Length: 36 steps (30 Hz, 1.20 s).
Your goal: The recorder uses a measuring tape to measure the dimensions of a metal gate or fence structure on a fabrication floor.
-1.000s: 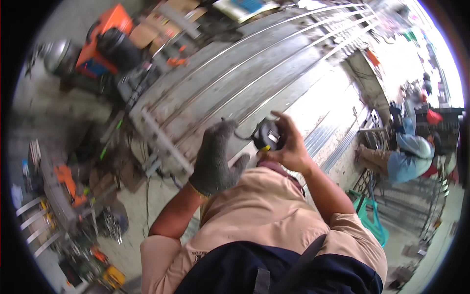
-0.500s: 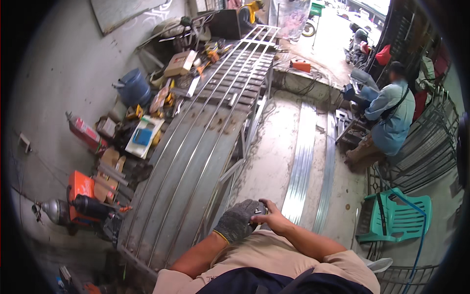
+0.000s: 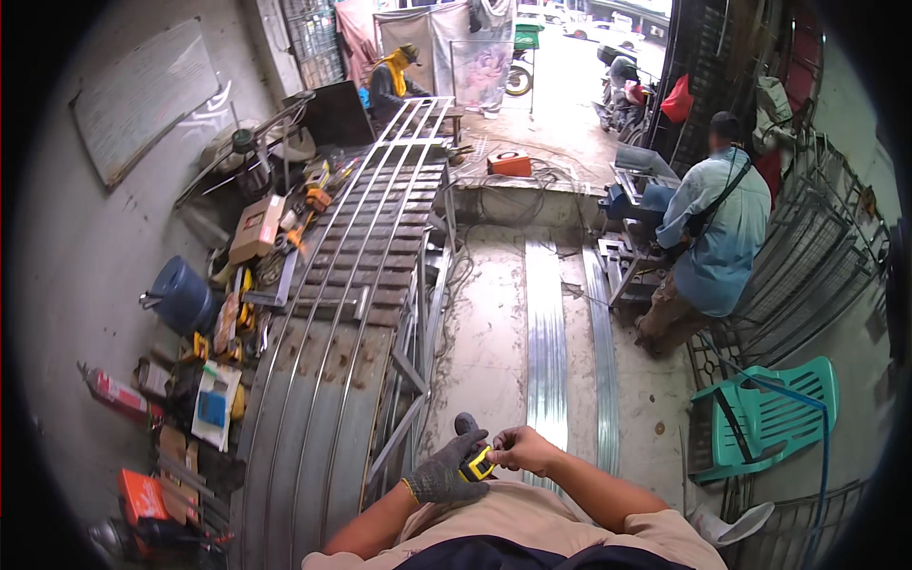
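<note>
In front of my waist, my left hand [image 3: 443, 473], in a dark grey knit glove with a yellow cuff edge, holds a yellow and black tape measure [image 3: 478, 465]. My bare right hand [image 3: 524, 450] is closed, its thumb and fingers pinched together at the upper right side of the tape measure. Whatever small part sits between those fingertips is hidden. Left of my hands stands a long metal workbench [image 3: 309, 418], with several thin metal bars [image 3: 334, 313] laid lengthwise over it and joined by crosspieces at the far end.
Bundled shiny metal profiles [image 3: 546, 351] lie on the floor ahead. A green plastic chair [image 3: 760, 418] stands at the right. One person in a blue shirt [image 3: 717, 228] works at a machine; another [image 3: 391, 81] is beyond the bench. Tools and boxes [image 3: 256, 228] line the left wall.
My view has swung left and up. The fingers have shifted, and the yellow tape measure now shows in my left hand, with my right fingers pinched at it.
</note>
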Motion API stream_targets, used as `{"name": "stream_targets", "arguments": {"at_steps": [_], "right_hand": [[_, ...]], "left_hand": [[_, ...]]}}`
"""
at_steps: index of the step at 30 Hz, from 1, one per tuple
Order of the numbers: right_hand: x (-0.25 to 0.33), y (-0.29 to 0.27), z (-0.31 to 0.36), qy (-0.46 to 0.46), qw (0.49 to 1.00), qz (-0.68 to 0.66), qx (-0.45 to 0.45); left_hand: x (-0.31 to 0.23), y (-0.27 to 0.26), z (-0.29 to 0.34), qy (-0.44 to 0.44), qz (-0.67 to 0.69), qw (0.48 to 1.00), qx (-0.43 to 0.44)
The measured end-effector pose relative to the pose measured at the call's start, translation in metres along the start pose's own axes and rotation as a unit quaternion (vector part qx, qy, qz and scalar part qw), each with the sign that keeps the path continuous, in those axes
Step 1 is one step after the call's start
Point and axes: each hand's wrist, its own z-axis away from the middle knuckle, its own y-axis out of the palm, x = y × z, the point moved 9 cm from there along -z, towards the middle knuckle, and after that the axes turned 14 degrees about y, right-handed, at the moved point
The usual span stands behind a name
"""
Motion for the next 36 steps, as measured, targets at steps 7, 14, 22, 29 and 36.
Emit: {"name": "stream_targets", "arguments": {"at_steps": [7, 14, 22, 29, 36], "right_hand": [[0.229, -0.138, -0.014, -0.141, 0.98, 0.036, -0.135], [0.548, -0.327, 0.13, -0.413, 0.81, 0.03, -0.415], [0.748, -0.441, 0.042, -0.493, 0.753, -0.072, -0.429], [0.826, -0.468, -0.208, -0.301, 0.879, -0.009, -0.37], [0.721, -0.269, -0.435, -0.109, 0.979, 0.173, -0.008]], "left_hand": [[-0.003, -0.135, -0.121, 0.021, -0.188, 0.98, 0.06], [0.015, -0.265, -0.215, 0.029, -0.121, 0.983, 0.132], [0.052, -0.339, -0.314, 0.022, -0.004, 0.961, 0.277], [0.071, -0.452, -0.44, -0.089, 0.105, 0.99, 0.026], [0.086, -0.56, -0.549, -0.103, 0.168, 0.963, -0.182]]}}
